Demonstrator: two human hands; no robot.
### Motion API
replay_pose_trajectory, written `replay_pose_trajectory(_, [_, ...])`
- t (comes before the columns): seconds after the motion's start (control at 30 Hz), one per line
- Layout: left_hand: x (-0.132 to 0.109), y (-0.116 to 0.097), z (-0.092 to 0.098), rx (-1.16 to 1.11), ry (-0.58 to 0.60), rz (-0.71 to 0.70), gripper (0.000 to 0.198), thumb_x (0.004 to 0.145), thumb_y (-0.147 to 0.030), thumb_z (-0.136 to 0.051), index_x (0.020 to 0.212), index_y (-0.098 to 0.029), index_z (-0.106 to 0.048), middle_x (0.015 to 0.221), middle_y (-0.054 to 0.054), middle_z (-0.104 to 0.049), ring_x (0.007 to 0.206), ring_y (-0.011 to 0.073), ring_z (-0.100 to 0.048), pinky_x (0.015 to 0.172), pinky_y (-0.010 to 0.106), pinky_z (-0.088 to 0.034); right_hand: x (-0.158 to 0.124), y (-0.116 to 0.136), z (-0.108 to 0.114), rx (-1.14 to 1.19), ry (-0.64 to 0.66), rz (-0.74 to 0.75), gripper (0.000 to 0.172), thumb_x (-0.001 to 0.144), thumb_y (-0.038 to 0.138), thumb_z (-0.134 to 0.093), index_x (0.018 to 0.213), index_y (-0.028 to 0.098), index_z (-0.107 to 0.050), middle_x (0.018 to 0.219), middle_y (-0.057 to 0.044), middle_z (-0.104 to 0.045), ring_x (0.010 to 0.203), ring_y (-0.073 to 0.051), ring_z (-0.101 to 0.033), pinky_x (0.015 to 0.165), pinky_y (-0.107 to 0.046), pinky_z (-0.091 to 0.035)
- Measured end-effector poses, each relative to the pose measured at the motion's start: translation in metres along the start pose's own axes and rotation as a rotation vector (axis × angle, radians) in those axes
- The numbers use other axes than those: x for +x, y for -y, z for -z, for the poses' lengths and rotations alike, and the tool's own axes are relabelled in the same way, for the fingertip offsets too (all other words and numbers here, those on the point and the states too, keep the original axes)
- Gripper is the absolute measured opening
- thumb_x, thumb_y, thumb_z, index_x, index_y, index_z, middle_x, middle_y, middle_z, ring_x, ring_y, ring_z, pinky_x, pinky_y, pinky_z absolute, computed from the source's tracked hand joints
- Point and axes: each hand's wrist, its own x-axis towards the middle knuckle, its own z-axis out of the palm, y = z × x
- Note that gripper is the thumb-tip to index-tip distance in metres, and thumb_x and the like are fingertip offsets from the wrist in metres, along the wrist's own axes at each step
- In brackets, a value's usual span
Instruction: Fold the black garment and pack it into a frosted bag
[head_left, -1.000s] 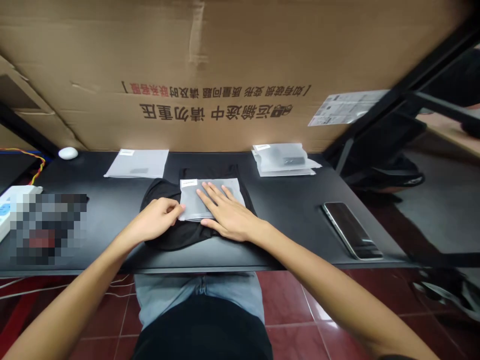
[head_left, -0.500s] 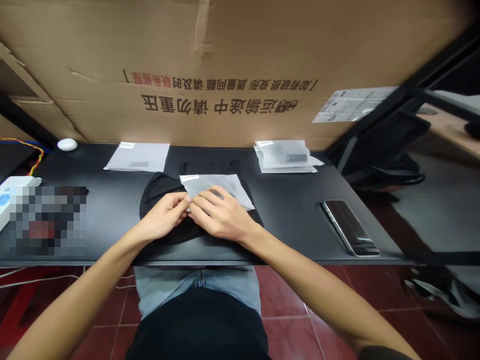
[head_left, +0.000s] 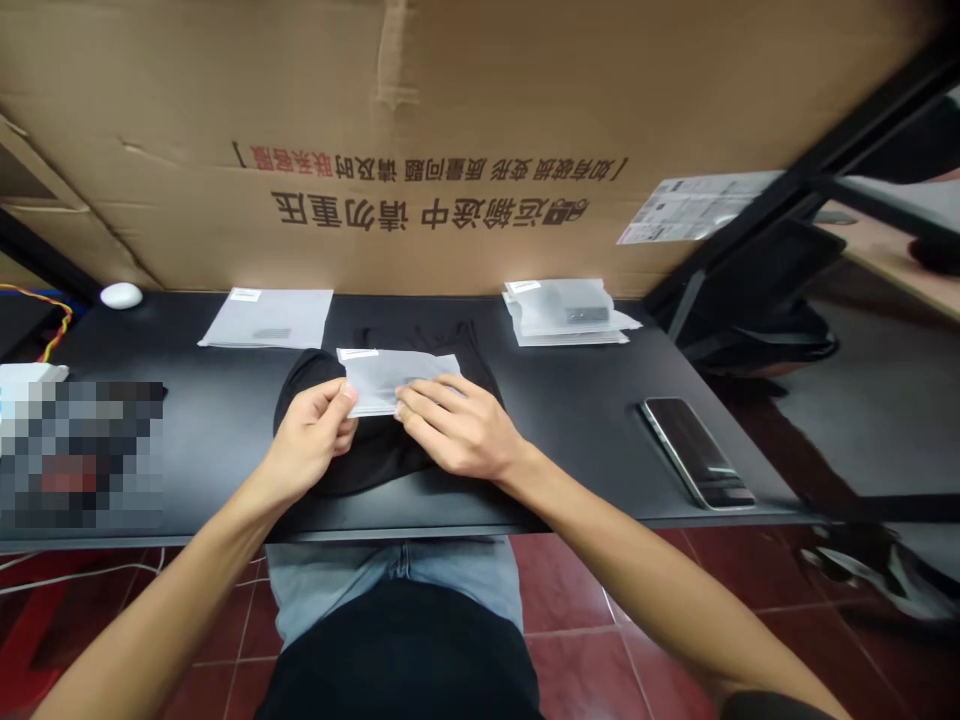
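A frosted, translucent bag (head_left: pixel 382 370) with a small white label at its upper left corner is between my hands, above a black cloth item (head_left: pixel 375 465). My left hand (head_left: pixel 315 430) pinches the bag's lower left corner between thumb and fingers. At the bag's lower edge, my right hand (head_left: pixel 457 425) grips it with its fingers together, covering the right part. The black cloth lies on the black table (head_left: pixel 585 440), with thin straps or folds behind the bag.
Another frosted bag (head_left: pixel 266 318) lies at the back left, and a stack of frosted bags (head_left: pixel 566 312) at the back right. A phone (head_left: pixel 697 452) rests near the right front edge. A white rounded object (head_left: pixel 121 295) and cardboard (head_left: pixel 450 100) stand behind.
My left hand has slid left along the bag's lower edge to its corner. My right hand has shifted slightly right, and the bag has moved a little left. The view has shifted slightly.
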Motion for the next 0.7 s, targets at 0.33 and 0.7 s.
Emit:
replay_pose_trajectory(0.33, [-0.012, -0.037, 0.005, -0.095, -0.153, -0.204, 0.048, 0.106, -0.042, -0.074, 0.074, -0.021, -0.045, 0.062, -0.010, -0.026, 0.051, 0.0063, -0.025, 0.057, 0.026, -0.035, -0.050, -0.030, 0.016, 0.167, -0.124, -0.221, 0.022, 0.104, 0.007, -0.073, 0.120, 0.022, -0.073, 0.119, -0.012, -0.087, 0.104, -0.025, -0.086, 0.092, -0.040, -0.072])
replay_pose_trajectory(0.7, [-0.008, -0.062, -0.055, -0.065, 0.107, -0.437, 0.039, 0.115, -0.044, -0.061, 0.082, -0.021, -0.061, 0.062, -0.004, -0.047, 0.053, 0.0117, -0.043, 0.056, 0.030, -0.041, -0.010, -0.012, 0.033, 0.643, -0.046, -0.556, 0.087, 0.103, 0.027, -0.076, 0.179, 0.030, -0.034, 0.176, -0.013, -0.054, 0.151, -0.033, -0.066, 0.121, -0.052, -0.063])
